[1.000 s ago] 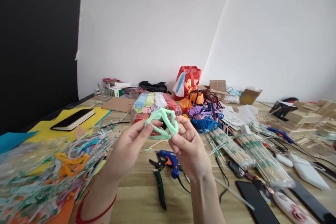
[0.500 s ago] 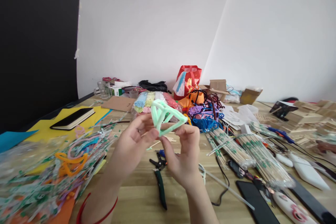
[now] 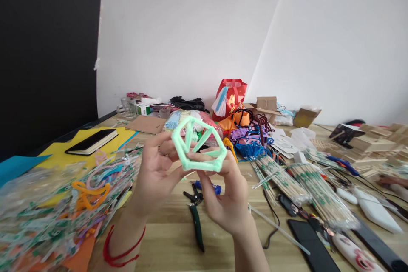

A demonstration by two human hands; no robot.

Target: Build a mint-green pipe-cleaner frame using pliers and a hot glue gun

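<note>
A mint-green frame bent from fuzzy pipe cleaners [image 3: 180, 146] is held up over the middle of the table. Its six-sided rim faces me, with spokes meeting inside. My left hand [image 3: 156, 170] grips the frame's left side, fingers behind it and thumb at the lower edge. On the right side, my right hand [image 3: 225, 191] pinches the lower rim, one finger reaching behind the spokes. Below the hands lie pliers with dark green handles [image 3: 196, 225] and a small blue object [image 3: 217, 189], partly hidden by my right hand.
To the left, a heap of wrapped strips [image 3: 63, 221] and a black notebook [image 3: 92, 141] on yellow paper. Bundled sticks [image 3: 321, 195], a black phone [image 3: 310, 244] and a blue glue gun [image 3: 342, 165] lie right. A red bag [image 3: 232, 97] stands behind tangled pipe cleaners [image 3: 251, 151].
The green frame has been turned so its open six-sided rim faces me; before, it showed a narrower, triangular side. Both hands stay on it, with shifted fingers.
</note>
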